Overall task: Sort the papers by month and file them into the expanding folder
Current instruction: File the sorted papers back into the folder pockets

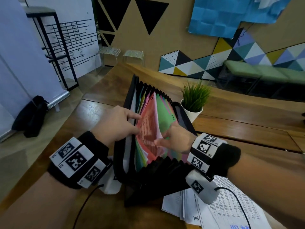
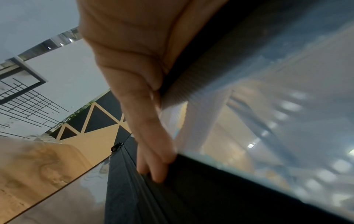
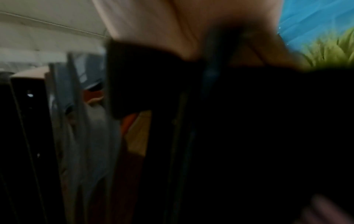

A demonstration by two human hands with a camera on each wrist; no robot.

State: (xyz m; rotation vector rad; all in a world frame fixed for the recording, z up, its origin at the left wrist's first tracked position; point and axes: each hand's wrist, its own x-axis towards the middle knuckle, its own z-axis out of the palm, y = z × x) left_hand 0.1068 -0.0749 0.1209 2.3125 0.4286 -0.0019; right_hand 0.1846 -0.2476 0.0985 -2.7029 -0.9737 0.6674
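A black expanding folder stands open on the wooden table, its coloured dividers fanned out. My left hand grips the folder's left wall and front dividers, fingers curled over the black edge. A red divider with printed text showing through leans left. Behind it stands a green divider tabbed MAY. My right hand reaches into the gap between red and green, its straight fingers pressing against the sheets there. The right wrist view is dark and blurred, showing only folder pleats.
A spread pile of white printed papers lies on the table at the near right, under my right wrist. A small potted plant stands just right of the folder. White sheets poke out under the folder's near left corner.
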